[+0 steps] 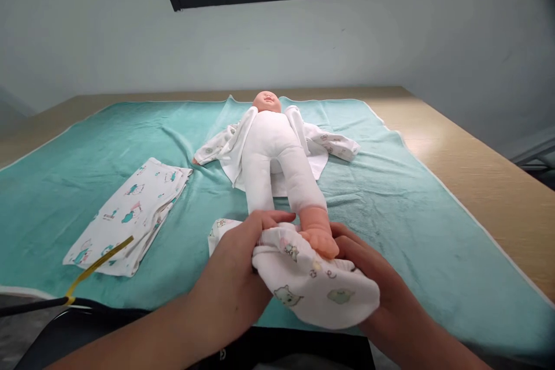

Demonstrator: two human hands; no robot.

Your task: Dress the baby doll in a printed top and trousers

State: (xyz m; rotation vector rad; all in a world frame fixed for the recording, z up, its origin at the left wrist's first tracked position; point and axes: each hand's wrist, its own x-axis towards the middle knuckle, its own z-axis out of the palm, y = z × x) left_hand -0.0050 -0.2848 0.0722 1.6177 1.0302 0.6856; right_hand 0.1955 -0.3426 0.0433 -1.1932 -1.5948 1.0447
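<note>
A baby doll lies on its back, legs toward me, with a soft white body and a patterned long-sleeved baby top spread open under it. Bunched at its feet are white baby pants with small animal prints. My left hand grips the pants' left side, thumb on top. On the other side, the fingers of my right hand curl round the fabric beside the doll's bare foot. That foot rests over the gathered opening. The doll's other foot is hidden behind the cloth and my left hand.
A teal blanket covers much of the wooden table. To the left lies a folded white printed cloth. A black cable with a yellow tie crosses the near left edge. A wall stands behind.
</note>
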